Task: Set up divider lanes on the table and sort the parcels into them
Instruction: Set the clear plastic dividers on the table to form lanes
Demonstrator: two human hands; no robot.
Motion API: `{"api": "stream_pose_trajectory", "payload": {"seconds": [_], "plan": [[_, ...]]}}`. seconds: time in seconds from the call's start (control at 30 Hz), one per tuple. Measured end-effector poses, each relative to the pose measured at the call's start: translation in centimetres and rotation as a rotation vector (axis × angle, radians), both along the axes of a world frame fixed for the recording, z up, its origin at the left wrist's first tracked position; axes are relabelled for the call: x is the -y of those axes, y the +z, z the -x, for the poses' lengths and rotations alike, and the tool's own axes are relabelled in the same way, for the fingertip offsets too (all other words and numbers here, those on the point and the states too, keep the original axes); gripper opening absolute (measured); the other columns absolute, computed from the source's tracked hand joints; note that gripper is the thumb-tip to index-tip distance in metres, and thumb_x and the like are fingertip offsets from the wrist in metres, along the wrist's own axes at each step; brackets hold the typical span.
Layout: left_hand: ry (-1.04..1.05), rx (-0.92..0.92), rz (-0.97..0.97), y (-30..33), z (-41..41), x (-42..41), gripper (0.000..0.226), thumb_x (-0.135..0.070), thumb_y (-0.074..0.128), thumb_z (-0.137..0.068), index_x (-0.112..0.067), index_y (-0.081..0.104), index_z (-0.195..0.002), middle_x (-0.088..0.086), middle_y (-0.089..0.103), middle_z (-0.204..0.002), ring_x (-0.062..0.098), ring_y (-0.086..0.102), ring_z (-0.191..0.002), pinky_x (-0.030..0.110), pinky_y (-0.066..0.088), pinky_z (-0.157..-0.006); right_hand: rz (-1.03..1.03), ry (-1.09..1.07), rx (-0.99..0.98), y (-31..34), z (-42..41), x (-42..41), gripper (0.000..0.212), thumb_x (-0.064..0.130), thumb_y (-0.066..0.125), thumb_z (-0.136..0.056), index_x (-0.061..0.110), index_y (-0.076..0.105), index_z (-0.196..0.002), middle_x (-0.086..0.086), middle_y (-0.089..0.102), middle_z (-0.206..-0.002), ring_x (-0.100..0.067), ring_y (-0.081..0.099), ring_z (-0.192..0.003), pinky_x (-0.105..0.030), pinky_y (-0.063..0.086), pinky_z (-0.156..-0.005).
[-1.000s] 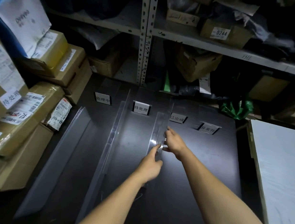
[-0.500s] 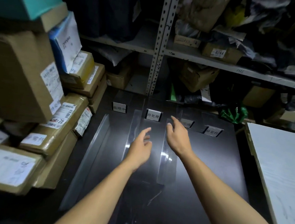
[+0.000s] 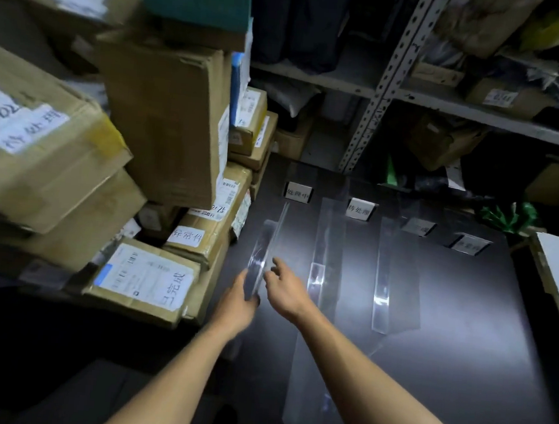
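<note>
Divider set-up is under way: at centre frame the left hand (image 3: 235,303) grips the leftmost clear divider (image 3: 261,260) on the dark worktop (image 3: 463,326), the right hand (image 3: 287,291) spread loose just beside, parcels (image 3: 146,278) stacked left, alignment likely next.

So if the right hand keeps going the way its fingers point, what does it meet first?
Probably the clear divider that the left hand holds; the right hand's fingertips are nearly at it, though depth is unclear.
</note>
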State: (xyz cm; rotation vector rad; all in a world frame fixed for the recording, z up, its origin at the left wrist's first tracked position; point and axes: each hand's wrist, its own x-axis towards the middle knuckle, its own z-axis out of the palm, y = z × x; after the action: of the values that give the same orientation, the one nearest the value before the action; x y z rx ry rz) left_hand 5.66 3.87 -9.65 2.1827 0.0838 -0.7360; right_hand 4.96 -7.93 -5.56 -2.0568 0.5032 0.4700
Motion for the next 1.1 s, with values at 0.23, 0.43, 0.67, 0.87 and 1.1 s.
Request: {"api": "stream_pose_trajectory", "payload": {"seconds": [0.23, 0.43, 0.67, 0.87, 1.1], "plan": [[-0.094, -0.045, 0.140, 0.5, 1.3, -0.8, 0.046, -0.014, 0.040, -0.099, -0.034, 0.042, -0.140, 0.000, 0.059, -0.134, 0.013, 0.055, -0.111, 0.027, 0.041, -0.090, -0.026, -0.080, -0.072, -2.0, 0.7, -2.8, 0.056, 0.024, 0.038, -0.101, 0.020, 0.025, -0.155, -0.013, 0.045, -0.150, -0.028, 0.046, -0.136, -0.036, 0.035, -0.113], [0.040, 0.012, 0.127, 3.2, 1.2, -0.8, 0.054, -0.010, 0.033, -0.102, -0.030, 0.029, -0.152, 0.006, 0.050, -0.144, 0.021, 0.052, -0.126, 0.021, 0.036, -0.090, -0.108, -0.096, -0.083, -3.4, 0.5, -2.0, 0.067, 0.047, 0.033, -0.090, 0.031, 0.026, -0.154, -0.009, 0.051, -0.146, -0.026, 0.058, -0.122, -0.048, 0.044, -0.107], [0.083, 0.156, 0.119, 7.3, 0.0, -0.2, 0.057, -0.015, 0.032, -0.101, -0.041, 0.023, -0.152, 0.007, 0.050, -0.143, 0.022, 0.054, -0.122, 0.027, 0.041, -0.088, -0.036, -0.035, -0.072, -0.7, 0.7, -1.7, 0.050, 0.033, 0.029, -0.105, 0.015, 0.032, -0.152, -0.009, 0.046, -0.148, -0.023, 0.048, -0.126, -0.043, 0.033, -0.115], [0.062, 0.315, 0.151, 11.9, 1.1, 2.5, 0.055, -0.018, 0.031, -0.102, -0.042, 0.023, -0.150, 0.003, 0.049, -0.146, 0.021, 0.058, -0.112, 0.030, 0.049, -0.088, -0.015, -0.189, 0.205, 4.4, -0.9, 2.3, 0.067, 0.064, 0.027, -0.087, 0.024, 0.052, -0.134, -0.001, 0.058, -0.135, -0.024, 0.057, -0.123, -0.051, 0.045, -0.105], [-0.014, 0.312, 0.252, 15.6, 6.2, 10.0, 0.051, -0.023, 0.031, -0.105, -0.044, 0.021, -0.150, 0.000, 0.045, -0.149, 0.021, 0.051, -0.125, 0.027, 0.041, -0.086, -0.228, -0.303, 0.321, 10.4, 1.2, 9.8, 0.060, 0.072, 0.035, -0.083, 0.037, 0.051, -0.129, 0.002, 0.060, -0.129, -0.018, 0.064, -0.109, -0.039, 0.061, -0.071]]}}
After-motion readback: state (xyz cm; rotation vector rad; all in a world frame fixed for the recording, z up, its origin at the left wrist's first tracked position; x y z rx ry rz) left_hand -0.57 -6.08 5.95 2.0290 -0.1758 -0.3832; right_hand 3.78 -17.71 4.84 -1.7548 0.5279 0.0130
